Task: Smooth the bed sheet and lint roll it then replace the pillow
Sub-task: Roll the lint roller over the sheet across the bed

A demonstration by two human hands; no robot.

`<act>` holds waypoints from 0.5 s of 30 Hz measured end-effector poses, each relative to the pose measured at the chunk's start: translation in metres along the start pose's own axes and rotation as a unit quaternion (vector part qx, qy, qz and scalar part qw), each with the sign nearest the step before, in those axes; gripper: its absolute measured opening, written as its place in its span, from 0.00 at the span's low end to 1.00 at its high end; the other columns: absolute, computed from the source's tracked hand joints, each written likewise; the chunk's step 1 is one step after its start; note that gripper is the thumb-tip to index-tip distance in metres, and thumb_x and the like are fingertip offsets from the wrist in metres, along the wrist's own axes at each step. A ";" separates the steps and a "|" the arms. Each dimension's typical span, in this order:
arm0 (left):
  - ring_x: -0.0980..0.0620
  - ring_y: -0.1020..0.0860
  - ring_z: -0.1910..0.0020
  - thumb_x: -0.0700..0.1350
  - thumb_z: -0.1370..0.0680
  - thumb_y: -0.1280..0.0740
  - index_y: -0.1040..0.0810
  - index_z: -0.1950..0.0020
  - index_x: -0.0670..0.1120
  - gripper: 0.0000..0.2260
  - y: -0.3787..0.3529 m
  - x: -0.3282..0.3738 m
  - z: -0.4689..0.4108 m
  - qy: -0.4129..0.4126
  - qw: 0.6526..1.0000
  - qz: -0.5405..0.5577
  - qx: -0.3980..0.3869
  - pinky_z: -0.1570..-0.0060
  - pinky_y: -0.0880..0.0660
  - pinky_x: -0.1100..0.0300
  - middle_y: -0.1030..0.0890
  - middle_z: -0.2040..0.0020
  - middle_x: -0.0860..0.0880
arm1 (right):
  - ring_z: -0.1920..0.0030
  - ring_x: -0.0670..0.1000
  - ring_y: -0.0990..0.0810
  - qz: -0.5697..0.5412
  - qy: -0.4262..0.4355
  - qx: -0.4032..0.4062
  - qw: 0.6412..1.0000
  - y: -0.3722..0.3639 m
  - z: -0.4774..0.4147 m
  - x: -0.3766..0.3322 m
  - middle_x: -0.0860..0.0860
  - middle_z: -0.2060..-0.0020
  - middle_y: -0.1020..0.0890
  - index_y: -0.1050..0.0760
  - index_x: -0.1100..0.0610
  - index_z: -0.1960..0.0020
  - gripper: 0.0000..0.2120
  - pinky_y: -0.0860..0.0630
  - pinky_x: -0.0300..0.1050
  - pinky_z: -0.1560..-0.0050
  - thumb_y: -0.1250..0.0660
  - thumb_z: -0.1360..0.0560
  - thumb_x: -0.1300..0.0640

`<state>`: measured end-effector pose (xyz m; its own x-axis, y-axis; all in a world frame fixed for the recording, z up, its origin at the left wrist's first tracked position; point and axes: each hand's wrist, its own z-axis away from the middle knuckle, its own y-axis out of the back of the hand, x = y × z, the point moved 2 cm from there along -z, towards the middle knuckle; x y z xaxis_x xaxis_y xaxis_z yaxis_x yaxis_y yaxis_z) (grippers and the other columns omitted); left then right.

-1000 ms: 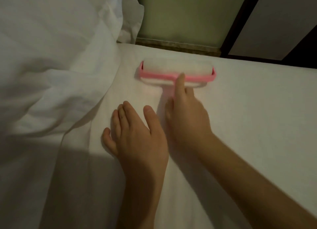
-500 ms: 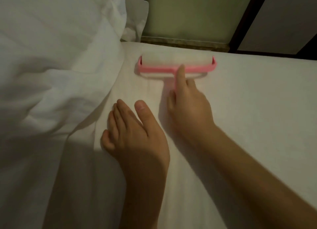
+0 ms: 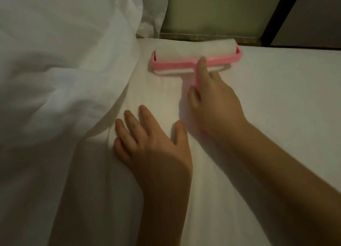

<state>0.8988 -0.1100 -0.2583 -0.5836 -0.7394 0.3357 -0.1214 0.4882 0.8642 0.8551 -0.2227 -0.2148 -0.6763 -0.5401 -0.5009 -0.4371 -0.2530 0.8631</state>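
- My right hand (image 3: 215,105) grips the pink handle of the lint roller (image 3: 191,53). The index finger lies straight along the handle, its tip on the pink frame, and the other fingers (image 3: 192,96) curl round the handle.
- The roller lies on the bed sheet (image 3: 276,102) near the head end of the bed. Its white roll lies crosswise, touching the sheet, with the pink frame on the side nearer me.
- My left hand (image 3: 153,144) lies flat, palm down, on the sheet, just beside the right hand and nearer me. Its fingers (image 3: 132,122) are straight and a little spread, the thumb pointing up toward the right hand, and it holds nothing.
- The fingertips of the left hand reach the edge of a heap of white bedding (image 3: 55,65) that is bunched up over the left side of the bed. I cannot tell whether the pillow is part of it.
- The sheet ahead of and to the right of the roller looks flat, with soft creases near the heap.
- Behind the bed stands a pale green panel (image 3: 212,11).
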 end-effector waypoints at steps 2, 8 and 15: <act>0.32 0.29 0.36 0.55 0.27 0.40 0.26 0.35 0.36 0.28 0.000 -0.001 -0.001 0.011 1.000 0.015 0.016 0.42 0.33 0.39 0.26 0.36 0.33 | 0.65 0.43 0.29 0.000 0.008 -0.038 0.999 0.008 0.044 -0.004 0.44 0.59 0.33 0.60 0.49 0.22 0.30 0.34 0.33 0.69 0.49 0.19 0.48; 0.32 0.29 0.37 0.57 0.26 0.41 0.27 0.35 0.34 0.31 -0.002 0.001 -0.002 0.027 0.999 0.019 0.023 0.41 0.33 0.38 0.26 0.37 0.32 | 0.61 0.47 0.30 0.049 0.028 -0.015 0.998 0.004 -0.026 -0.003 0.52 0.53 0.28 0.57 0.56 0.22 0.29 0.34 0.42 0.63 0.48 0.18 0.52; 0.33 0.30 0.35 0.61 0.26 0.43 0.29 0.34 0.33 0.34 -0.005 0.002 0.001 0.024 0.999 0.002 0.036 0.40 0.34 0.41 0.27 0.36 0.32 | 0.61 0.46 0.30 0.022 0.023 -0.015 0.999 -0.001 -0.022 -0.005 0.50 0.51 0.27 0.58 0.55 0.22 0.30 0.35 0.39 0.64 0.48 0.18 0.53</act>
<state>0.8975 -0.1139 -0.2620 -0.5457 -0.7578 0.3577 -0.1779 0.5219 0.8343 0.8720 -0.2375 -0.2118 -0.6662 -0.5876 -0.4593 -0.3893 -0.2513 0.8862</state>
